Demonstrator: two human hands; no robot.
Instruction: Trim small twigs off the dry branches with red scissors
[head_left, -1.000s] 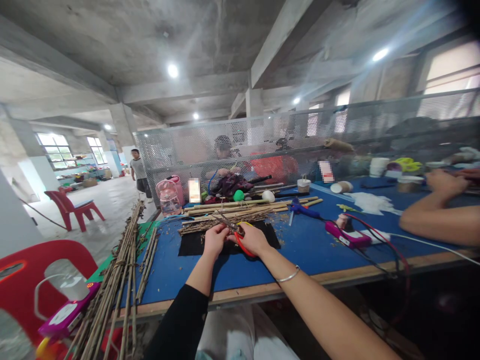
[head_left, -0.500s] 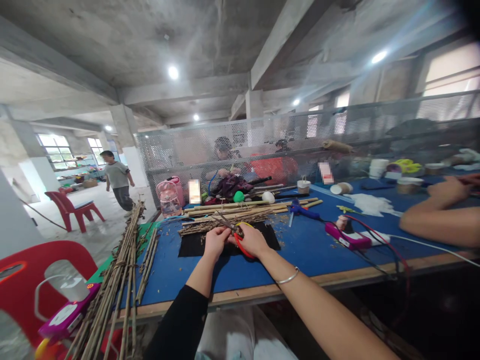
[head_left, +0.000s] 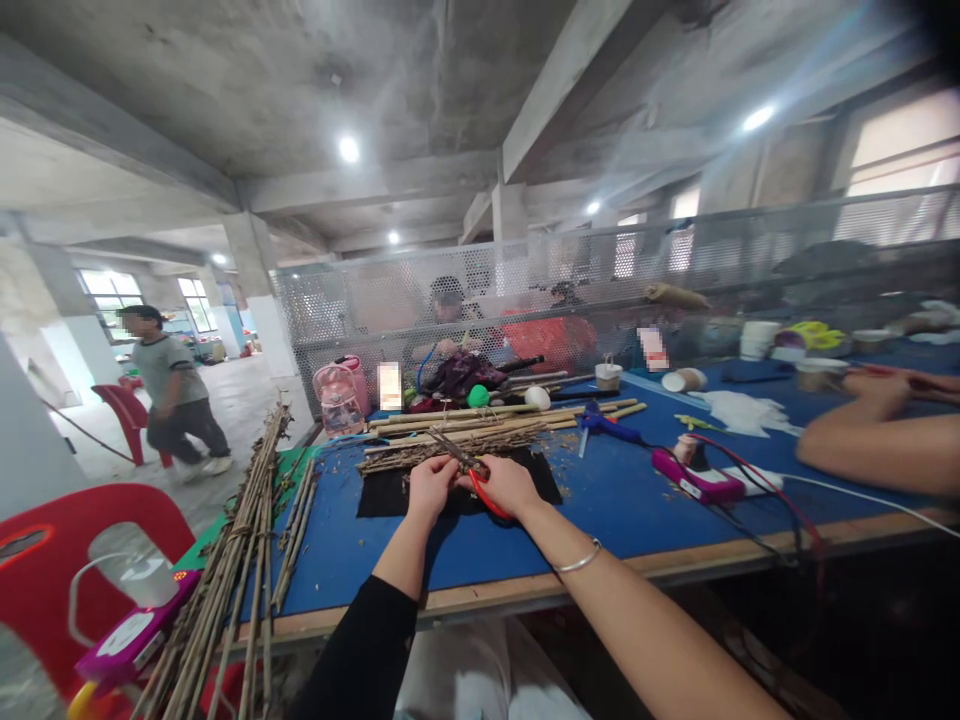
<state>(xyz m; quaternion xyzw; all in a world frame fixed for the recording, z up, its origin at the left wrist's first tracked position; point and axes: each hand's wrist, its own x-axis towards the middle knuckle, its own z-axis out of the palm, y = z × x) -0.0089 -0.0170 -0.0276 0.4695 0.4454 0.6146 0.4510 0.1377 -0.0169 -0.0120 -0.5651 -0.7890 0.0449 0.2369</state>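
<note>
My right hand (head_left: 512,486) is wrapped round a pair of red-handled scissors (head_left: 489,495), its dark blades pointing up and to the left. Close against the blades, my left hand (head_left: 431,487) has its fingers pinched; what they hold is too small to make out. Both hands are over a black mat (head_left: 375,499) on the blue tabletop (head_left: 337,540). Just beyond the fingers lies a heap of thin brown twigs (head_left: 397,458), with longer pale sticks (head_left: 510,412) behind it.
A bundle of long dry stalks (head_left: 244,545) leans over the table's left edge by a red chair (head_left: 142,500). To the right lie a blue glue gun (head_left: 609,424), a purple power strip (head_left: 697,478) and cables. A co-worker's arm (head_left: 877,445) rests at far right. Another person (head_left: 169,385) walks at left.
The scissors' handles have come closer together, and their yellow inner part is now hidden. My hands stay nearly in place. The walking person has moved left and nearer, in front of the far red chair.
</note>
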